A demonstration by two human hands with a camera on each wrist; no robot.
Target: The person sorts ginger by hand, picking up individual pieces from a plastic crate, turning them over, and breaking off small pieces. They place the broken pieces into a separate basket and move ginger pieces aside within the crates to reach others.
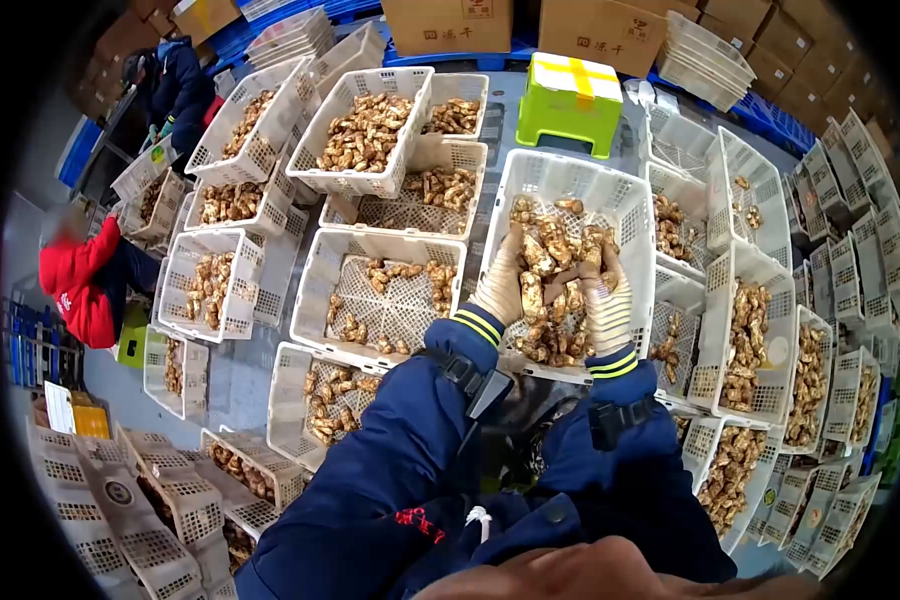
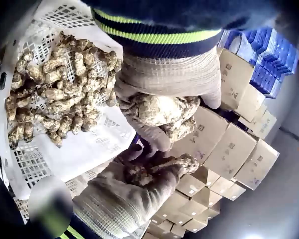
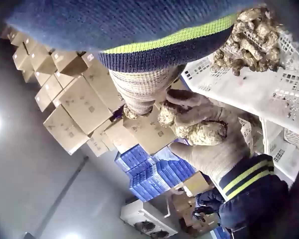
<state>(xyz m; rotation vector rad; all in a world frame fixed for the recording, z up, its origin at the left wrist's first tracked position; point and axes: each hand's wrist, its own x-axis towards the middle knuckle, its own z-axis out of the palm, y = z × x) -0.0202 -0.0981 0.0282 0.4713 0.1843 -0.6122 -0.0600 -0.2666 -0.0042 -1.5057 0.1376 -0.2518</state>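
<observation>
Both hands wear pale knit gloves and are over a white perforated crate point(image 1: 628, 210) with brown-and-white matsutake mushrooms point(image 1: 555, 345) in it. The left hand point(image 1: 505, 278) curls its fingers round a couple of stout mushrooms point(image 2: 159, 109), which lie against the palm. Close beside it, the right hand point(image 1: 607, 300) grips a mushroom point(image 2: 185, 163) with a pale stem, partly hidden by its fingers. In the left wrist view, the fingertips of both hands come close together between the held mushrooms. Dark stains mark the glove fingers point(image 3: 189, 97).
More crates of mushrooms surround the person, including a wide crate point(image 1: 310, 300) on the left and a stacked crate point(image 1: 760, 395) on the right. A green stool point(image 1: 570, 100) stands ahead, before cardboard boxes point(image 1: 600, 35). Another person in red point(image 1: 80, 275) sits at far left.
</observation>
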